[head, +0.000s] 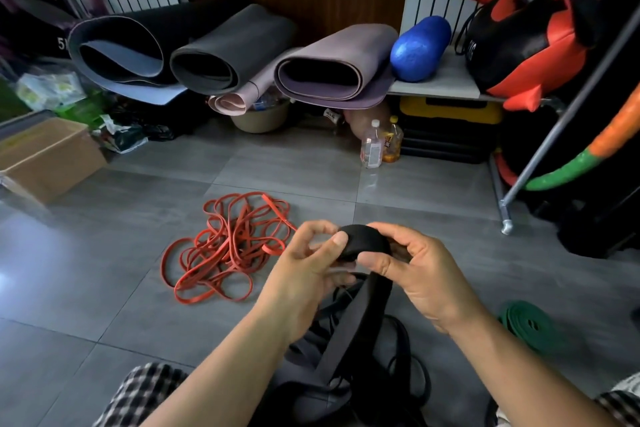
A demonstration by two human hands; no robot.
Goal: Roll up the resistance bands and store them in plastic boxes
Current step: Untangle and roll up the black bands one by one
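Note:
Both hands hold a partly rolled black resistance band (367, 241) above the floor. My left hand (304, 267) pinches the roll's left side with thumb and curled fingers. My right hand (412, 267) grips its right side, thumb on the front. The band's loose tail (356, 322) hangs down to a heap of black bands (349, 381) between my knees. A tangle of red resistance bands (225, 246) lies on the grey tiles to the left. A coiled green band (530, 324) lies at the right. No plastic box shows clearly.
A cardboard box (48, 156) stands at the left. Rolled yoga mats (221, 52) and a blue roller (420, 48) lie along the back. Two bottles (381, 144) stand by a yellow-and-black case (450, 128). A metal rack leg (507, 218) and punching gear fill the right.

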